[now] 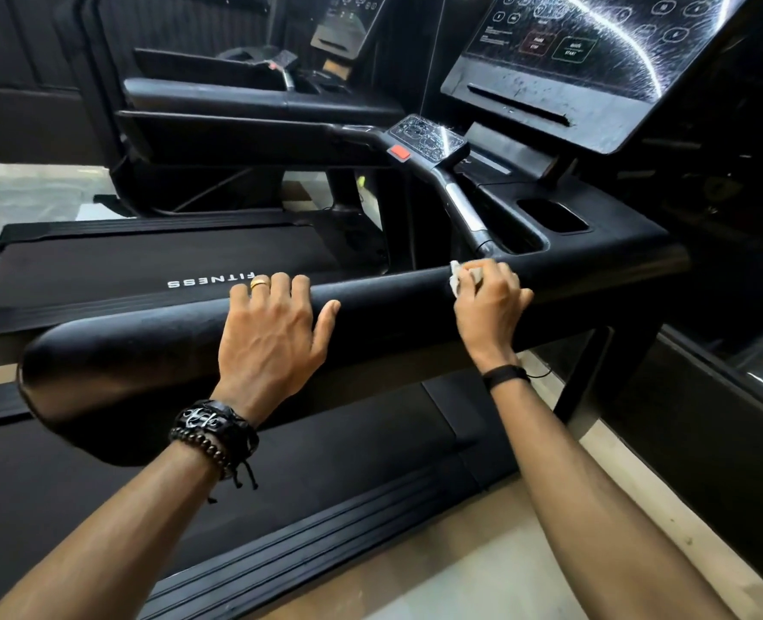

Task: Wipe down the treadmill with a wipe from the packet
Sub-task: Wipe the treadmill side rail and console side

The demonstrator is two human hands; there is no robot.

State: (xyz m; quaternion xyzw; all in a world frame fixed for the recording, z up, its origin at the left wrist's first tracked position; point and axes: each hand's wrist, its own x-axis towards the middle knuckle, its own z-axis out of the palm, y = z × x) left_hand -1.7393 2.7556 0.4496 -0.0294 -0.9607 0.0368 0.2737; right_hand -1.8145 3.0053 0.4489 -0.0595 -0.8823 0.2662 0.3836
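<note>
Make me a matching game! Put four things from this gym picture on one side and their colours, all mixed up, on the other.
Things:
1. wipe
2. ring
3. button
4. handrail

Colours:
A. red
B. black
C. white
D. gold

Pairs: 1-C, 2-D, 3-A, 4-B

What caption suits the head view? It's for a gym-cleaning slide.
Right hand wipes the treadmill's padded handrail with a wipe while the left hand rests on it.
</note>
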